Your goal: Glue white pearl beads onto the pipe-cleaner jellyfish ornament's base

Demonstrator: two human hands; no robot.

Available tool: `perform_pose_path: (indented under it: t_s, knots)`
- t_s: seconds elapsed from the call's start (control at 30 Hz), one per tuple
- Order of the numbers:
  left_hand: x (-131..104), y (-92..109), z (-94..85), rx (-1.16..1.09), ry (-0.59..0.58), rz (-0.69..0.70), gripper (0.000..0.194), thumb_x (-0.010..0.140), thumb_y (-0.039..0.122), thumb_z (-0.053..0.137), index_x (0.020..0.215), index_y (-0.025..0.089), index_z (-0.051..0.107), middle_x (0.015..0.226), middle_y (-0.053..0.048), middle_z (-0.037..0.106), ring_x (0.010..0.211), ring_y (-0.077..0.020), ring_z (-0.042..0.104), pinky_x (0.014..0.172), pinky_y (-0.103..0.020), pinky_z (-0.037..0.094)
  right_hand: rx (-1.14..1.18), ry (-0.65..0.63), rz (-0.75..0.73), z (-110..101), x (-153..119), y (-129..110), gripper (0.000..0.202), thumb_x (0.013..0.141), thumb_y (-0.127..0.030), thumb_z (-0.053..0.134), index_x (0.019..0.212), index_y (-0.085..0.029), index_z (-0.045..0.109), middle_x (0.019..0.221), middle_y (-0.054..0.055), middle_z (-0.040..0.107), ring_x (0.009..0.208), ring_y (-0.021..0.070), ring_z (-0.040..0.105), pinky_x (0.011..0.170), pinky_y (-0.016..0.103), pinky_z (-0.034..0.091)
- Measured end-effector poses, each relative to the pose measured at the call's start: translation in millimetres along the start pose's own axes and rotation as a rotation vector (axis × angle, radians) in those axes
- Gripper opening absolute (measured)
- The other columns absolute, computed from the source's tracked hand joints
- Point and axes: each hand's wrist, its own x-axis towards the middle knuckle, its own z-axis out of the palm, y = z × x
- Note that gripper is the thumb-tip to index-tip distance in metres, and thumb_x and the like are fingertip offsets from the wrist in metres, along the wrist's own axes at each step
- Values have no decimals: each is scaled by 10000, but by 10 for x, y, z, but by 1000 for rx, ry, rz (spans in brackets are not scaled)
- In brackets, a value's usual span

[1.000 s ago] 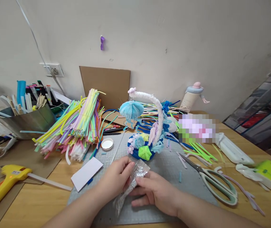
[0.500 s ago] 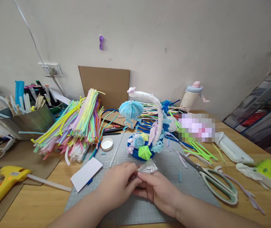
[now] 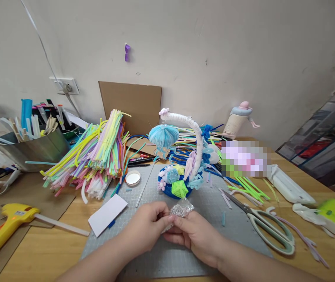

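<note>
A small clear plastic bag of silvery beads (image 3: 182, 207) is pinched between my two hands over the grey cutting mat (image 3: 144, 260). My left hand (image 3: 150, 225) closes on its left side, thumb and fingers pressed together. On the right side, my right hand (image 3: 195, 233) grips it with the thumb on top and the fingers curled below. Just beyond the bag stands a pipe-cleaner ornament: a blue base (image 3: 170, 192) with flowers, a white curved arm (image 3: 198, 145), and a light-blue jellyfish (image 3: 164, 136) hanging from it.
Scissors (image 3: 269, 229) lie to the right, partly on the mat. A white card (image 3: 108, 215) and a round white lid (image 3: 132, 178) lie left of centre. Farther left are a yellow glue gun (image 3: 15, 219) and a pile of pipe cleaners (image 3: 97, 156).
More of the bag and its beads now shows between my fingers, and my hands have shifted slightly. The view has moved a little; the ornament stands in the same place.
</note>
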Motion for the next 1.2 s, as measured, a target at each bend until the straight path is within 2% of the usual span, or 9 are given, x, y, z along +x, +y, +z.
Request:
perform_pose_path:
  t_s: [0.27,0.5,0.6,0.73,0.8,0.87,1.0,1.1,1.2]
  knots:
    - [58,-95,73,-278,73,-77,292,758,392,571,599,178,452,588,45,418,597,-112,378,560,-222,279,-1,25,37,-15,-6,-12,270,784,-314,711,985,-138,670,900,74,749,771,141,699,714,263,543]
    - [85,-57,-5,-433,122,-120,364,760,535,511,666,201,398,478,96,337,441,-73,261,444,-204,221,51,22,13,-22,-4,-54,239,853,-271,630,1057,-148,643,942,75,745,830,153,701,753,287,543]
    - [80,-19,-18,-470,130,-92,395,725,551,571,672,194,408,497,86,386,451,-70,314,447,-195,255,90,-18,27,0,-22,-57,239,892,-326,569,1083,-189,613,999,62,725,852,164,695,780,340,540]
    - [53,2,8,-486,75,-79,362,748,538,555,727,194,443,550,69,434,454,-87,376,432,-206,317,77,-73,91,29,-37,-17,220,840,-270,650,1019,-145,619,924,101,732,811,181,698,734,340,541]
    - [33,5,8,-394,94,-26,314,777,494,540,742,197,444,593,63,434,494,-95,396,454,-209,327,66,-55,71,33,-37,5,239,824,-253,672,1027,-140,615,917,97,733,818,170,694,747,319,532]
    - [9,12,-2,-198,124,58,266,769,418,583,714,194,449,622,55,440,566,-107,415,510,-213,328,61,-19,25,29,-33,15,262,822,-260,675,1053,-156,611,946,76,728,830,150,684,765,295,524]
    - [-25,30,-10,179,130,167,168,707,284,664,735,191,526,742,22,547,699,-139,465,609,-237,332,65,34,-41,17,-21,8,233,819,-253,672,1035,-179,624,1004,46,715,822,121,663,781,271,522]
    - [-24,35,-3,245,136,153,78,756,254,606,757,195,556,784,8,584,730,-149,495,635,-245,336,53,26,-62,22,-15,-1,238,841,-294,645,1039,-165,619,1007,68,713,885,163,668,852,341,511]
    - [-19,45,-14,217,95,101,77,782,270,573,757,198,561,758,11,589,708,-148,504,614,-242,334,25,14,-79,34,-21,0,252,852,-330,629,1033,-156,609,1014,86,710,933,196,668,893,391,490]
